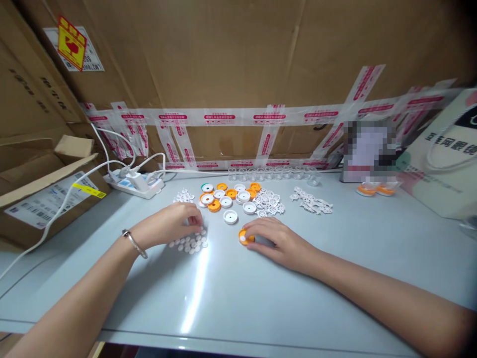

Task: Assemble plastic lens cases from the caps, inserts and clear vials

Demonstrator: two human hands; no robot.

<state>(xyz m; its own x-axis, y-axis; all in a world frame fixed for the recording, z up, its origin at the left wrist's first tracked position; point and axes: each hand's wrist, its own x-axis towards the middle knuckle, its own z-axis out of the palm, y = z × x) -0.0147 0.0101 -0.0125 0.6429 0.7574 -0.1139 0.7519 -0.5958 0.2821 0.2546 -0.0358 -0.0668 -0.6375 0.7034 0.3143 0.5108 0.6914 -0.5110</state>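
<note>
My right hand (278, 243) grips an orange round cap (252, 239) on the table, its thumb and fingers at the rim. A small white disc (243, 238) lies inside that cap. My left hand (179, 224) is over a pile of small white discs (191, 243), fingers curled together; what is between the fingertips is hidden. Between and beyond the hands are white round caps (230, 217) and more orange caps (214, 206). White cut-out pieces (269, 202) are heaped to the right of the caps, and small white parts (184, 195) lie to the left.
A row of clear cups (272, 173) stands along the back by a large taped carton (231, 64). At left are a power strip (139, 186), cables and an open box (55, 194). More white pieces (311, 201) and a paper bag (443, 159) are at right.
</note>
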